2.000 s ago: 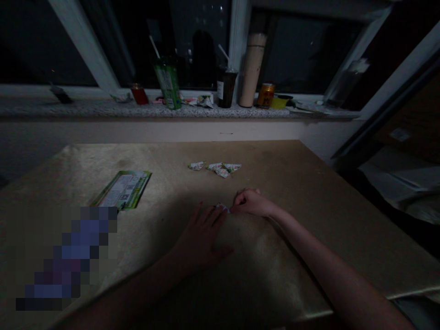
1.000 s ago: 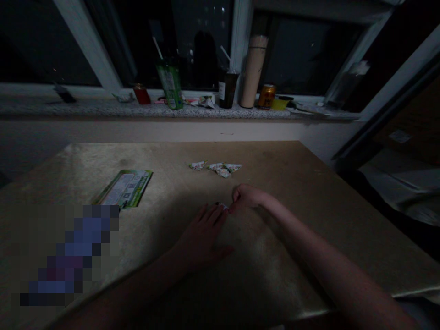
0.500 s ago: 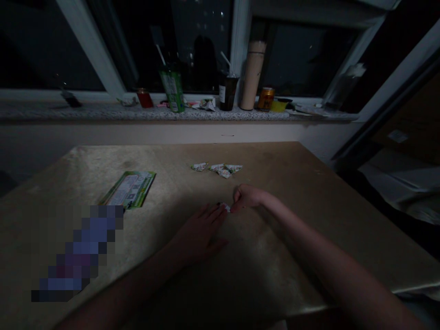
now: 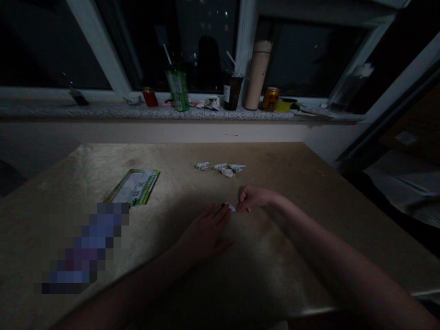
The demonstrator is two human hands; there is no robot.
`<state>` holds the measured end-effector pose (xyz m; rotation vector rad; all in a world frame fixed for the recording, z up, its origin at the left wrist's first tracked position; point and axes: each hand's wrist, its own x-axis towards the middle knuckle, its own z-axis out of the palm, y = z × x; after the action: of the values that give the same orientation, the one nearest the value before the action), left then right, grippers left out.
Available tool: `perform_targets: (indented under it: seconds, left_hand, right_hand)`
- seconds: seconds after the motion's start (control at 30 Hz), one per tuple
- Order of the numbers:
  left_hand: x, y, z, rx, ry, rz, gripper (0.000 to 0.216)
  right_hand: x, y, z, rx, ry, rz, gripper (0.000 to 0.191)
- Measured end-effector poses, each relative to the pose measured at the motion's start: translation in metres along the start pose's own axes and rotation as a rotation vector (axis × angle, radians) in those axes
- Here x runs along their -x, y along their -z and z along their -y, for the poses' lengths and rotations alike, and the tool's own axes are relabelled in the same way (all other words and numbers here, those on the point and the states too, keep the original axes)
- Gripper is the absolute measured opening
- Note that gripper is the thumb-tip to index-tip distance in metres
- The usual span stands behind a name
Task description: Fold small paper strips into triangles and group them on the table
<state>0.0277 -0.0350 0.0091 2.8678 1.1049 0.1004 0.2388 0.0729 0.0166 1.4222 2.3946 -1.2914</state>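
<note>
A small piece of printed paper (image 4: 230,207) lies on the table between my two hands, partly hidden by fingers. My left hand (image 4: 206,229) rests flat with its fingers stretched out, the fingertips on the paper's left end. At the right end, my right hand (image 4: 253,198) is closed, thumb and curled fingers at the paper's edge. Beyond them lie several small folded paper pieces with pointed corners: one piece (image 4: 202,166) alone on the left, the others in a touching group (image 4: 228,169).
A green printed packet (image 4: 137,185) lies on the table (image 4: 292,165) to the left, beside a blurred-out blue object (image 4: 91,243). Along the windowsill (image 4: 113,110) stand a green cup (image 4: 178,89), a dark cup with a straw (image 4: 232,91), a tall bottle (image 4: 257,75) and a gold can (image 4: 270,98).
The whole view has shifted slightly, so everything sits a little further right. Both hands stay at the small paper, with the right hand turned slightly at its edge.
</note>
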Motion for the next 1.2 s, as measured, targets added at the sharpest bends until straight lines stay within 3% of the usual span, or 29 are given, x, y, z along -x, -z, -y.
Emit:
perform_targets:
  seconds: [0.17,0.4,0.7,0.97,1.2]
  left_hand:
    - [0.0,-0.001,0.001,0.002,-0.013,-0.018,0.066]
    - [0.002,-0.001,0.003,-0.004,-0.029,-0.028,0.063]
    - [0.002,-0.001,0.002,0.004,-0.005,0.019,0.066]
    - [0.014,0.006,0.016,-0.011,0.0,0.025,0.065]
    - [0.018,0.004,0.016,0.0,0.015,0.013,0.07]
  right_hand:
    - [0.001,0.0,0.004,0.024,-0.057,-0.03,0.034]
    - [0.002,0.001,0.001,0.022,-0.005,-0.027,0.035]
    - [0.0,0.0,0.008,0.123,-0.083,-0.061,0.042]
    - [-0.012,0.005,0.022,0.128,-0.224,0.072,0.035]
    - [-0.006,0.007,0.019,0.1,-0.113,0.062,0.037]
